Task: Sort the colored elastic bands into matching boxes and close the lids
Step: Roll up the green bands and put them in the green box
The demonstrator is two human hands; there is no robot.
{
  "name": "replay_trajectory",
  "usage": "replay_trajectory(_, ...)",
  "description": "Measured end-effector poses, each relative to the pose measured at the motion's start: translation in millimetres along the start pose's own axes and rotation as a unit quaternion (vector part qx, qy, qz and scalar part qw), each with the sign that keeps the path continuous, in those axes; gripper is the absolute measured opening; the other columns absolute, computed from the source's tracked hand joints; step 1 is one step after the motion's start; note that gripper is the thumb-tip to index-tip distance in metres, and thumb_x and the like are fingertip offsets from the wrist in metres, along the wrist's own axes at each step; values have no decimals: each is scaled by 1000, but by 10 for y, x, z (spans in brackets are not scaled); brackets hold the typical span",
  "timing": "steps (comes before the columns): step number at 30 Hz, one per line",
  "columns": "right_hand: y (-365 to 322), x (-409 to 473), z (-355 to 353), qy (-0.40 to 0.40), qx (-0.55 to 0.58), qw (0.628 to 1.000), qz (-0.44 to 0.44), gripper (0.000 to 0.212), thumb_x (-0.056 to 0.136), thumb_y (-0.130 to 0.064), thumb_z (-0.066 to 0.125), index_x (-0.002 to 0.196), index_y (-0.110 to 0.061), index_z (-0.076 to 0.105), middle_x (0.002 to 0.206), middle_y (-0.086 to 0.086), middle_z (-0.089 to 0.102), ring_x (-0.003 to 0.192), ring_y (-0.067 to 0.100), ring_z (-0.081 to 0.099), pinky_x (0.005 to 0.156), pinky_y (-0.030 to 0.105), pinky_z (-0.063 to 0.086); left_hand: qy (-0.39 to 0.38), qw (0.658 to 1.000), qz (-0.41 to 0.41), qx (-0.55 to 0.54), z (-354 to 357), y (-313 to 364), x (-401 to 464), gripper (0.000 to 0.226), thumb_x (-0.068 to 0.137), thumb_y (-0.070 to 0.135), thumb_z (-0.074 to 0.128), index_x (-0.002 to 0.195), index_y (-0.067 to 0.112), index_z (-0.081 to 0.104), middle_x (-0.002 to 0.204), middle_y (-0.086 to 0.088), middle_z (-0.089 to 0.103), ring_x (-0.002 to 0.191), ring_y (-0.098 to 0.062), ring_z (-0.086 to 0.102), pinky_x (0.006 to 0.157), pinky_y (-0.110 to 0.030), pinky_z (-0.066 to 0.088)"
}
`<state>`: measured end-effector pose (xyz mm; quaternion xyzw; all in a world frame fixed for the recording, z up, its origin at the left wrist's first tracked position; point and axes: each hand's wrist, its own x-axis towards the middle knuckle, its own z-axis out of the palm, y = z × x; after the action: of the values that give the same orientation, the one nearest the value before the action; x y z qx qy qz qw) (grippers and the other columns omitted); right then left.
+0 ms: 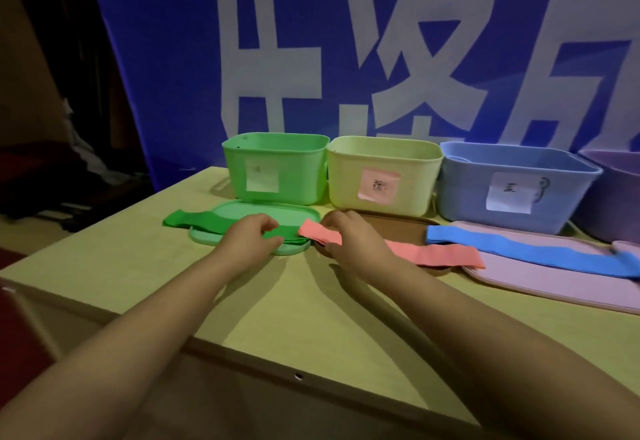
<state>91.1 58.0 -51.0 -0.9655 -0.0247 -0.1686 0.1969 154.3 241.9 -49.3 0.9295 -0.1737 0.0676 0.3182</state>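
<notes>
Left hand [250, 236]: fingers curling onto the green elastic fabric band [207, 220], pinching its near end
Right hand [349, 237]: fingers curling over the salmon-pink elastic fabric band [433, 254], gripping it close to its left end
Green band: lying across the flat mint-green plastic lid [284, 212], its far end trailing onto the pale wooden surface [277, 301]
Pink band: lying across the brown oval lid [398, 225], one end reaching the lilac rectangular lid [536, 277]
Blue elastic fabric band [519, 244]: resting on the lilac lid, no hand touching it
Boxes: green plastic box [277, 169], pale yellow plastic box [381, 173] and blue plastic box [512, 186] standing open in a row, each wearing a paper label
Progress: sorting is appearing barely started; three bands are waiting outside the boxes and every visible lid is lying off
Hard to make out: box interiors are hiding behind their walls; label writing is blurring; a purple box [616, 193] and the blue band's right end are running off the frame edge
</notes>
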Motion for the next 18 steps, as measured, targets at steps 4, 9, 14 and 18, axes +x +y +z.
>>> replay_trajectory(4, 48, 257, 126, 2, -34, 998, 45, 41, 83, -29, 66, 119, -14, 53, 119, 10, 55, 108, 29, 53, 87, 40, 47, -36, 997, 46, 53, 17, 52, 304, 33, 90, 20, 61, 121, 12, 61, 128, -5, 59, 119, -19, 53, 97, -26, 39)
replay_trajectory(9, 24, 425, 323, -33, -45, 998, 39, 49, 80, -30, 69, 123, -15, 49, 119, 10, 54, 108, 30, 52, 86, 40, 48, -149, 982, 49, 105, 22, 93, 667, 41, 89, 21, 64, 128, 18, 55, 136, -4, 53, 122, -21, 51, 97, -30, 40)
replay_trajectory(14, 19, 464, 431, -15, -47, 998, 50, 32, 84, -21, 59, 114, -13, 51, 111, 10, 55, 103, 31, 54, 81, 39, 48, -267, 947, 37, 175, 80, 143, 842, 59, 88, 21, 65, 141, 14, 39, 142, -5, 46, 128, -22, 45, 107, -32, 35)
replay_trajectory(18, 23, 487, 467, 13, -9, 997, 79, 19, 89, -22, 51, 104, -11, 54, 104, 12, 57, 96, 31, 55, 75, 36, 47, -293, 931, 25, 216, 69, 200, 937, 57, 86, 23, 66, 138, 15, 42, 140, -5, 47, 126, -24, 46, 107, -35, 37)
